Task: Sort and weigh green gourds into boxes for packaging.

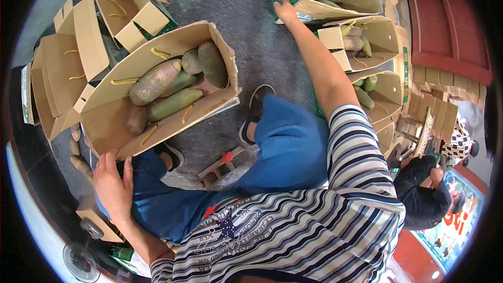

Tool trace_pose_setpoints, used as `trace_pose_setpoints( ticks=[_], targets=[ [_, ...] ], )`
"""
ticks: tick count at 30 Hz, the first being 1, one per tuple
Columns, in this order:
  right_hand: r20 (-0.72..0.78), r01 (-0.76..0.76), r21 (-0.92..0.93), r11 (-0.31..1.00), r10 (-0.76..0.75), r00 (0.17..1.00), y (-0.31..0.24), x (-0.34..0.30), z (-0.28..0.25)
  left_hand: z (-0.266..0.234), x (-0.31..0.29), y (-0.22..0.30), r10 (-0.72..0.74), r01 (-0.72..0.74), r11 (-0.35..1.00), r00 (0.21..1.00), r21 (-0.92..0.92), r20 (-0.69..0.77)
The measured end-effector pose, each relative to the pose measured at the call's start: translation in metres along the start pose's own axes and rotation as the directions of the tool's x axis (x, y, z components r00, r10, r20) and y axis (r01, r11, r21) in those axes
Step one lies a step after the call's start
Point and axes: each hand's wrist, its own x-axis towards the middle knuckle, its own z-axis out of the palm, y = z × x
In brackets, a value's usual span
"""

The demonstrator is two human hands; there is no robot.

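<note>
The large open carton [157, 36] sits in front of the person I am watching, left of the middle of my head view, its mouth turned up toward the camera. Inside I count about six thick, long vegetables [154, 82], some green, some purplish or brown, lying across one another toward the far end and lower side. Yellow cord handles [123, 81] show along both long walls.

The left hand [112, 186] is at the near corner of this carton, above the left knee; its fingers are extended and loosely spread, fingertips by the edge, not closed around anything I can make out. The right arm reaches far forward, and the right hand [285, 11] is on the green end of the far carton [340, 10], which also holds green vegetables. I cannot tell whether those fingers grip the cardboard or only press on it.

Below that carton on the right I have a second carton [385, 42] and a third carton [387, 91], both with vegetables in them. More open boxes [60, 71] crowd the upper left, and loose vegetables [79, 164] lie below them. Between the person's blue trousers [291, 152] and the carton, a small wooden stool [222, 167] stands on the grey floor [251, 36]. At the right rim I see a red panel [437, 29] and a co-worker in black [419, 196], bent beside a bright, colourful board [461, 220]. A fan [81, 263] shows at the lower left.
</note>
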Motion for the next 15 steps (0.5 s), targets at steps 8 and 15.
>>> trace_pose_setpoints(
  ticks=[8, 15],
  targets=[
    [-0.241, -0.025, 0.007, 1.0, 0.026, 0.97, 0.027, 0.019, -0.025, 0.001, 0.008, 0.009, 0.006, -0.007, 0.999, 1.0, 0.054, 0.021],
    [-0.289, -0.221, 0.042, 0.974, 0.223, 0.931, 0.084, 0.031, -0.052, -0.005, 0.004, 0.01, 0.015, -0.016, 0.999, 1.0, 0.05, 0.022]
  ],
)
